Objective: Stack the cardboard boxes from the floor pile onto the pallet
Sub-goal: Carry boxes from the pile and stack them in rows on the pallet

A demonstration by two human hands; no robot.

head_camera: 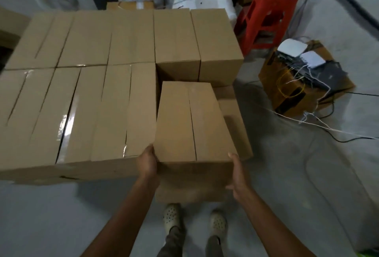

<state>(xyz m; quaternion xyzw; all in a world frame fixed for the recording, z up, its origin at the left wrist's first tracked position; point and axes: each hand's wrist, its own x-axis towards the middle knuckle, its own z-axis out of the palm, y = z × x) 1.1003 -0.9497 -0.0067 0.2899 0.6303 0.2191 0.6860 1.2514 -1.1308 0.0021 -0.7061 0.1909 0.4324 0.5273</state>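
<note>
Both hands on one cardboard box (190, 121), at the right end of the front row of the stacked boxes (82, 84). The left hand (148, 162) grasps its near-left corner and the right hand (239, 176) clamps its near-right side, with the fingers wrapped round the edges (fingertips mostly hidden). The box's long axis runs straight away from the person, far end pointing at the two taller boxes (196, 43) behind it. The top flap seam runs along that same axis, untaped. Its left side is just beside the neighbouring stacked box. A lower box (235, 125) shows under it on the right, and I can't tell if the held box rests on that one or hangs just above. Top face sits lower than the rest of the row.

Red stool (266, 16) at back right, open carton (303, 90) of gear and cables on the grey floor (287, 174), shoes (172, 217) at the bottom edge.
</note>
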